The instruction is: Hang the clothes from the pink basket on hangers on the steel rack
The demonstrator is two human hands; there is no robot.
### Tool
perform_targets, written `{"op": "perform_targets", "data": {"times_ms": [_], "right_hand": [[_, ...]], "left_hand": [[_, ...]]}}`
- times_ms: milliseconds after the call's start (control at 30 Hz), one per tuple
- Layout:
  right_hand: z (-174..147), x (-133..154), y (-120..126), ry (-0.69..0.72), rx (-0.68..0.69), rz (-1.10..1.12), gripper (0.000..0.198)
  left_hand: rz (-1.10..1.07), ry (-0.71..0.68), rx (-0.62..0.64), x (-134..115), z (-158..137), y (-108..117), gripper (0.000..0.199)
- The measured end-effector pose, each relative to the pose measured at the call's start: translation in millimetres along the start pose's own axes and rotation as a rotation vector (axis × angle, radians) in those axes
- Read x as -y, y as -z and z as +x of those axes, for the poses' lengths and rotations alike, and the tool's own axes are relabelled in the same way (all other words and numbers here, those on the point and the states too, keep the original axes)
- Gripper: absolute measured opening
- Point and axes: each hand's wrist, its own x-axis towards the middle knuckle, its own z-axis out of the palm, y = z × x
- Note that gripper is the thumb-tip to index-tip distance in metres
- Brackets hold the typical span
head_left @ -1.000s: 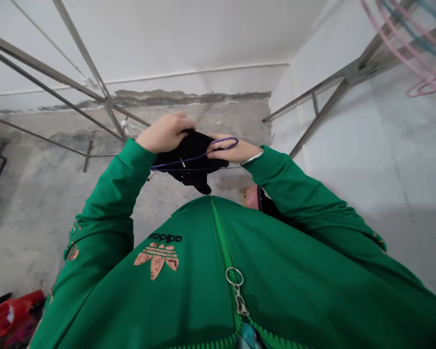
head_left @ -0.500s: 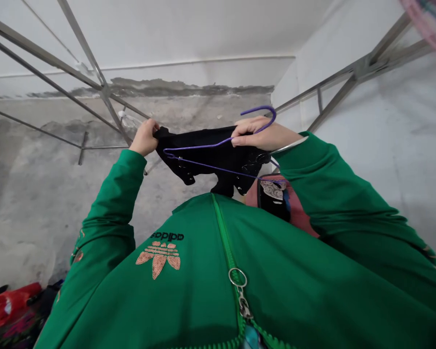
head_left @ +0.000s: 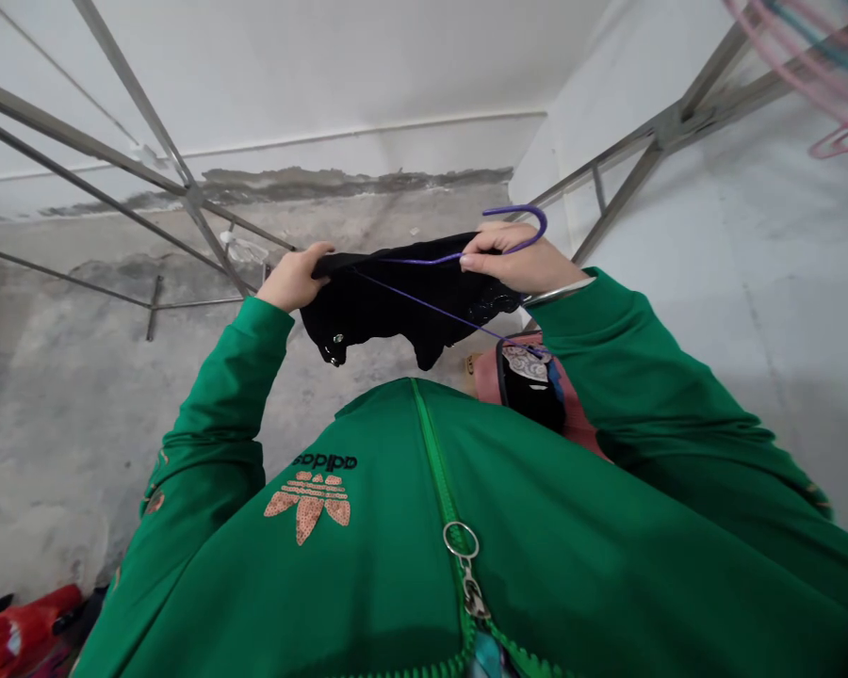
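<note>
A black garment (head_left: 388, 306) with shiny studs near its lower edge is stretched between both hands in front of my chest. My left hand (head_left: 293, 278) is closed on its upper left corner, thumb along the top edge. The fingers of my right hand (head_left: 513, 259) pinch a purple clothes hanger (head_left: 543, 226) below its hook, along with the garment's upper right part. The hanger's left end goes behind the cloth at the top edge and is hidden there. Its lower bar slants across the black fabric down to the right.
Metal rack frames stand on the left (head_left: 194, 196) and right (head_left: 668, 132). Pink hangers (head_left: 844, 139) hang at upper right. Below my right forearm is a pink container (head_left: 491, 381) holding dark and lace clothing. A red item (head_left: 24, 631) lies on the floor at lower left.
The hanger's left end, which lay in front of the cloth, is now tucked inside the garment's top edge. My left hand has shifted slightly right and lower with its corner.
</note>
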Motion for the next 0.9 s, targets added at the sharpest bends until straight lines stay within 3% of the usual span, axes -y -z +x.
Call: {"op": "perform_targets", "data": {"times_ms": [167,300,467,667,900], "right_hand": [[-3.8,3.8,-6.7,0.005,-0.045,-0.017,0.029],[-3.2,6.4,-18.6,0.028,-0.032,0.006,0.028],[-1.8,2.8,-19.9,0.014,-0.052,0.011,0.022],[-3.9,4.3,-9.0,0.03,0.029,-0.016,0.024],[-7.3,-4.3,3.6,0.022,-0.004,-0.008,0.028]], "left_hand": [[-0.047,-0.073,-0.029,-29.8,-3.2,-12.6,0.043],[0.047,-0.039,-0.067,-57.1,-6.2,-23.1,0.04],[0.232,-0.153,-0.175,-63.9,-3.7,-28.6,0.034],[0.14,-0.28,0.046,-58.4,13.6,-43.8,0.041],[0.146,-0.38,0.065,-57.5,17.0,-22.9,0.043]]}}
